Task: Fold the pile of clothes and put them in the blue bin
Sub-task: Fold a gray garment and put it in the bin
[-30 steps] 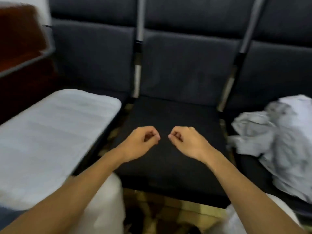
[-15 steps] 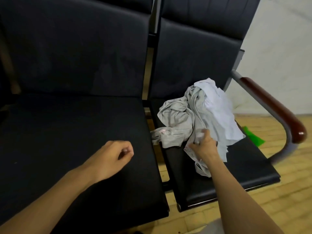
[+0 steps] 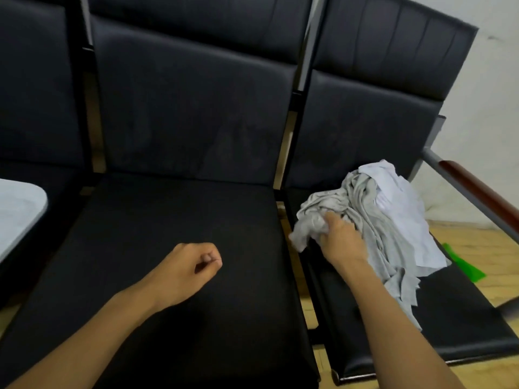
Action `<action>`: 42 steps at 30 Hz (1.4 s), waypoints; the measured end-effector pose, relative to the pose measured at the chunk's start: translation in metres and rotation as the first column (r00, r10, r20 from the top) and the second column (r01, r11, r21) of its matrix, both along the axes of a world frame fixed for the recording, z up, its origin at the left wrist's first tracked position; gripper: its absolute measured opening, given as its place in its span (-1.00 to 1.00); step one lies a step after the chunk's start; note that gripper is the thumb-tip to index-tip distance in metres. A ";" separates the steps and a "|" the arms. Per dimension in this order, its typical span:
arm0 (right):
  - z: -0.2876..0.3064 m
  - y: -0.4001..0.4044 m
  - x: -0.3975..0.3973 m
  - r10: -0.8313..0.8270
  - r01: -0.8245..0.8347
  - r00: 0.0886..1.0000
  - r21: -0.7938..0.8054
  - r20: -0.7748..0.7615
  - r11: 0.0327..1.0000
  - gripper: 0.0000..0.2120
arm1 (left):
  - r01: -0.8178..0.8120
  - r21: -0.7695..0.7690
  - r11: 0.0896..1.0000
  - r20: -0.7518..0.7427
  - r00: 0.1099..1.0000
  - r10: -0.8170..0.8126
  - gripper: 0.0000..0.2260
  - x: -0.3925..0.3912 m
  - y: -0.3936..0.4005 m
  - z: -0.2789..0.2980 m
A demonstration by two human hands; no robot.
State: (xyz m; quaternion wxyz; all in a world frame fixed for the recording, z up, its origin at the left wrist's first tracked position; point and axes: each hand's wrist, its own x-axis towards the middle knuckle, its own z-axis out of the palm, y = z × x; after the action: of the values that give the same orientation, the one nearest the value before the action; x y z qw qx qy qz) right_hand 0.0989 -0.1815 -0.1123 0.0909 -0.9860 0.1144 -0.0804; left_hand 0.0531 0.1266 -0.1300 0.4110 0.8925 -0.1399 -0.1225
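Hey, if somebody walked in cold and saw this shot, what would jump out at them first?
Most likely the crumpled pile of grey and white clothes on the right-hand black seat, pale against the dark upholstery, with the right hand gripping a bunched grey garment at the pile's near-left edge. Next, the left hand held over the middle seat, its fingers curled, holding nothing.

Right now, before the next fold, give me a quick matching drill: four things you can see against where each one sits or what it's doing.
Things:
1. left hand
2. right hand
3. pile of clothes
4. green object

Places or states:
A. on the floor beyond the right seat
B. heaped on the right seat
C. curled, holding nothing, over the middle seat
D. gripping grey cloth at the pile's left edge

Pairs: 1-C, 2-D, 3-B, 4-A
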 end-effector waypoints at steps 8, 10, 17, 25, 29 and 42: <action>0.134 0.097 -0.066 -0.079 -0.326 0.945 0.922 0.317 -0.209 -0.69 | -0.022 -0.459 0.888 -0.065 0.998 -0.009 0.01 -0.018 0.018 0.032; 0.151 0.114 -0.082 0.009 -0.248 0.961 0.874 0.277 -0.419 -0.63 | 0.012 -0.452 0.892 -0.059 0.997 -0.043 0.02 -0.027 0.019 0.039; 0.167 0.164 -0.104 0.228 -0.153 0.890 0.730 0.395 -0.666 -0.61 | -0.151 -0.551 0.821 -0.152 0.985 0.079 -0.72 -0.060 0.007 0.044; 0.094 0.094 -0.043 -0.172 -0.164 0.961 0.945 0.218 0.282 -0.71 | -0.140 -0.356 0.924 -0.059 0.990 0.128 -0.75 -0.046 0.074 0.047; 0.057 0.067 -0.034 -0.003 -0.023 0.998 0.400 0.065 0.916 -0.63 | -0.117 -0.323 0.939 -0.105 0.991 0.087 -0.70 -0.044 0.082 0.038; 0.030 0.174 -0.070 0.841 -0.544 0.542 0.758 -0.010 0.360 -0.47 | -0.024 -0.446 0.895 0.038 0.998 0.046 -0.66 -0.048 0.054 0.033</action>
State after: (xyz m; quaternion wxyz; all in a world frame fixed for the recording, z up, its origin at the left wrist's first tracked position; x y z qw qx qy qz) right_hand 0.0289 -0.0077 -0.0820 0.4431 -0.8206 -0.2880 0.2177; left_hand 0.0053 0.1809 -0.0970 0.6031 0.7797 -0.1581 -0.0585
